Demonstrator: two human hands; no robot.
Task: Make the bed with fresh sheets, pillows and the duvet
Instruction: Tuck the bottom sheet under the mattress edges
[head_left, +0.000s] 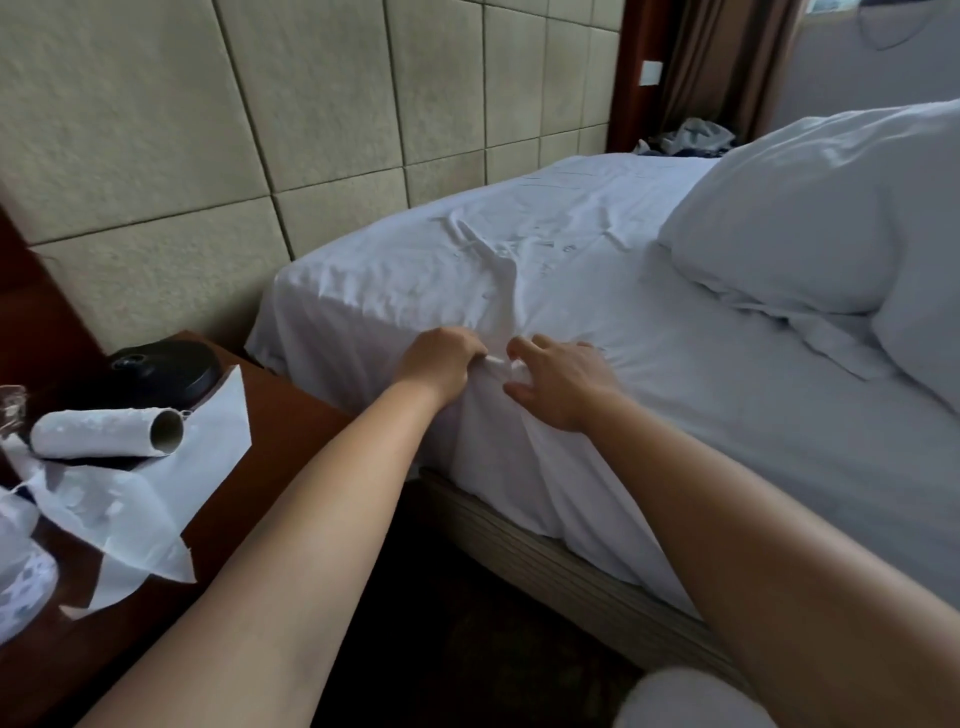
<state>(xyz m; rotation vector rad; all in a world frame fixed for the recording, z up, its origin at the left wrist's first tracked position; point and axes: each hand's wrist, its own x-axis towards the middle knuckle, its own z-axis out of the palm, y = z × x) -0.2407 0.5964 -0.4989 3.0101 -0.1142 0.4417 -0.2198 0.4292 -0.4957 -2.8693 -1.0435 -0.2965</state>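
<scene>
Sheet is white and wrinkly, spread over the mattress and hanging down the near side by the headboard. Left hand has its fingers curled tight around a bunched fold at the bed edge. Right hand sits just beside it, fingers spread and bent onto the same bunch. Pillow lies further right, nightstand at left.

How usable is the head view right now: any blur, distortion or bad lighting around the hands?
Head view: left hand, right hand and the sheet read sharply in soft, dim daylight; wide-angle bending curves the headboard panels; the window corner is overexposed; the floor under the bed is too dark to read.
</scene>
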